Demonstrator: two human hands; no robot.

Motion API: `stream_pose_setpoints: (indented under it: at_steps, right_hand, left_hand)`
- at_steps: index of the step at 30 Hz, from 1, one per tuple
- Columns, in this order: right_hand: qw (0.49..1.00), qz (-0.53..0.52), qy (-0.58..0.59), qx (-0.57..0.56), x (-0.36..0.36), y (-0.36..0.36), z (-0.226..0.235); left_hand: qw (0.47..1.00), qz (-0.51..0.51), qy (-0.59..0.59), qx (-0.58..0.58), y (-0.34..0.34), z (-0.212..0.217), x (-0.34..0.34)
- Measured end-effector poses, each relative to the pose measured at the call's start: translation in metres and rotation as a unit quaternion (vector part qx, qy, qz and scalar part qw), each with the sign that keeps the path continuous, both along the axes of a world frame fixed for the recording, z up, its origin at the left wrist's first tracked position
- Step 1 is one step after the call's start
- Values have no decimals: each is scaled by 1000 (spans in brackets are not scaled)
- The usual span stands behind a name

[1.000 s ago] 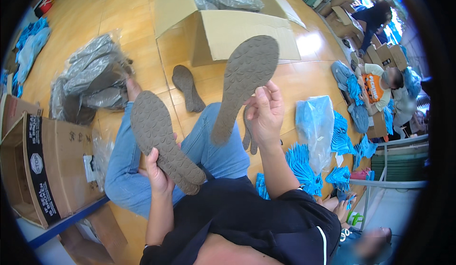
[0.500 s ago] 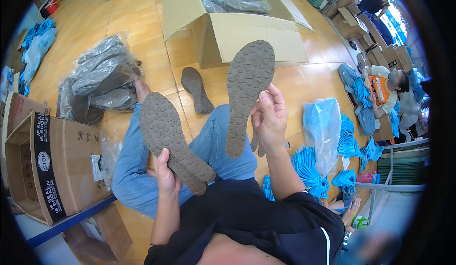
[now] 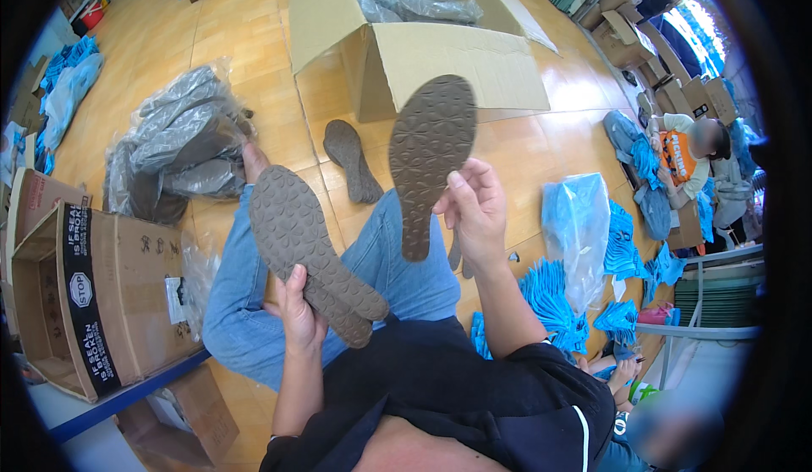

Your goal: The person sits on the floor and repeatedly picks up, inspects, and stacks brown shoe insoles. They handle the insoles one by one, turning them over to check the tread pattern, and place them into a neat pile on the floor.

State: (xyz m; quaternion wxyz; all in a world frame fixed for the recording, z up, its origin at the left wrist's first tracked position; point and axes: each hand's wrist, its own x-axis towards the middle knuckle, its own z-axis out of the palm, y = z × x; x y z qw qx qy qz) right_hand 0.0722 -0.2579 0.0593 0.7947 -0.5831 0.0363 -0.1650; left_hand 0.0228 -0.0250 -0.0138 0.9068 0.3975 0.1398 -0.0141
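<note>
My left hand [image 3: 302, 318] grips a couple of brown shoe soles [image 3: 296, 227] with a flower-like raised pattern, fanned slightly apart at their narrow ends. Between thumb and fingers, my right hand [image 3: 475, 210] holds one more brown sole [image 3: 433, 138] by its edge, upright over my right leg and apart from the left stack. Its patterned face is toward me. On the floor beyond my crossed legs lie some brown soles [image 3: 345, 152], overlapping. More sole tips [image 3: 457, 252] show partly behind my right wrist.
An open carton [image 3: 465, 70] holding plastic-wrapped bundles stands ahead. Bagged soles [image 3: 182, 134] lie left, above a taped cardboard box [image 3: 127, 290]. Blue fabric pieces [image 3: 550, 299] and a clear bag [image 3: 575, 231] lie right. A person in an orange top [image 3: 679, 157] sits far right.
My right hand has shifted slightly left, and the sole in it is tilted, looking shorter and darker. My left hand and its soles have barely moved.
</note>
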Motion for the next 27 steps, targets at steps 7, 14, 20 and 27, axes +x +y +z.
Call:
stream_pose_setpoints:
  at_steps: [7,14,20,27]
  right_hand:
    - [983,104,150,-22,-12,14,-9]
    - [966,126,215,70,-22,25,-26]
    - [963,130,223,81,-22,24,-27]
    - [969,121,199,84,-23,26,-29]
  left_hand:
    - [998,-36,-37,27,-4,6,-2]
    - [997,-68,-34,4,-3,9,-5]
    - [997,-73,-29,-1,-3,10,-4]
    - [997,-74,-25,-14,-3,9,-4]
